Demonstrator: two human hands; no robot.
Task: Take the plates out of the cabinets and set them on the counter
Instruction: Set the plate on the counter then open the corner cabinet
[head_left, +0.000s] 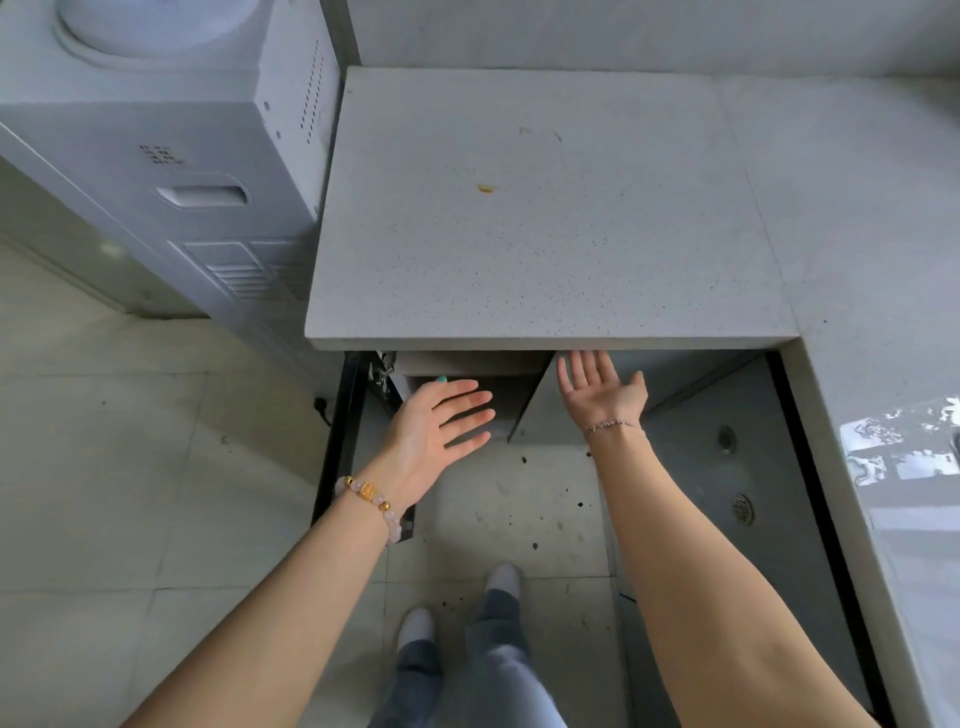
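Grey speckled counter (545, 234): small orange stain (485, 188) on top.
Cabinet (519, 384): open beneath the counter, interior dark.
Left hand (441, 421): fingers straight and spread, holding nothing, at the opening.
Right hand (602, 389): palm up, fingers relaxed, tips under the counter edge.
Plates: possibly inside; hidden from view.

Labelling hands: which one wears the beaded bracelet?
The left hand; pale beads with a gold charm circle its wrist. The right hand wears a thin chain.

Speckled grey counter (545, 234), flat, small orange stain (485, 188) on top. The cabinet (498, 379) right underneath is wide open, dark inside.
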